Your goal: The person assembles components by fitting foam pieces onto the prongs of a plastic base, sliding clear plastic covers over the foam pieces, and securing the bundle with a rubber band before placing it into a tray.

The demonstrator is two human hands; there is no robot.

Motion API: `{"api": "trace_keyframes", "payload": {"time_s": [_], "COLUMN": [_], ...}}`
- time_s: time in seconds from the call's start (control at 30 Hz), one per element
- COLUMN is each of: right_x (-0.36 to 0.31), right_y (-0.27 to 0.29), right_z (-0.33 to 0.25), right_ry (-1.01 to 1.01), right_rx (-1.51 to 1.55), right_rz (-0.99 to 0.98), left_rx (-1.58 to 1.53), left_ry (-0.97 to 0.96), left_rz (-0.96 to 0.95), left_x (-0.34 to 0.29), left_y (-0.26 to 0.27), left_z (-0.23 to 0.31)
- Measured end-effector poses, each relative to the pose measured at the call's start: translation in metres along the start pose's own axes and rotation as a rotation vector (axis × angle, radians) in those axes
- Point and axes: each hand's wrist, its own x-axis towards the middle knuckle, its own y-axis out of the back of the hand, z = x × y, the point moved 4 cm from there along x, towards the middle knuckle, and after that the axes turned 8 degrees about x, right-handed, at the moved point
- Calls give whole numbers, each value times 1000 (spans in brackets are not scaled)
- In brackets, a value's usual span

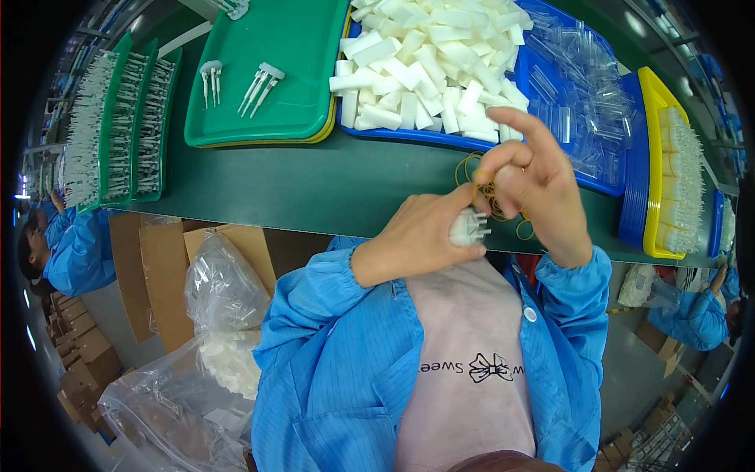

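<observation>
In front of my chest, my left hand (417,232) is closed around a small bundle of white plastic parts (469,228) whose thin prongs point to the right. Just right of it, my right hand (546,185) is raised with curled fingers, and a thin yellow rubber band (475,190) shows at its fingertips, close to the left hand. Several loose yellow rubber bands (525,230) lie on the green table under and beside the right hand, which partly hides them.
A green tray (267,118) holds several pronged white parts. Blue trays hold white foam blocks (440,63) and clear plastic tubes (582,118). Green racks (118,126) of white parts stand left; a yellow tray (668,165) stands right. Below left are cardboard boxes (169,259) and plastic bags. People in blue work at both sides.
</observation>
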Motion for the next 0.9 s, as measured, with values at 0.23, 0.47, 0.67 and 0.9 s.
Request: {"api": "trace_keyframes", "payload": {"time_s": [0.23, 0.47, 0.67, 0.9], "right_x": [-59, -74, -72, -66], "right_y": [-62, -23, -55, 10], "right_z": [14, 2, 5, 11], "right_ry": [1073, 1033, 1041, 384], "right_rx": [-1442, -1511, -1305, -1066], "right_rz": [-323, -285, -423, 126], "left_rx": [-535, -575, -930, -1199], "left_ry": [-56, -65, 83, -55], "left_rz": [-229, -125, -111, -97], "left_x": [22, 3, 14, 0], "left_y": [-4, 6, -5, 4], "left_z": [-2, -9, 9, -7]}}
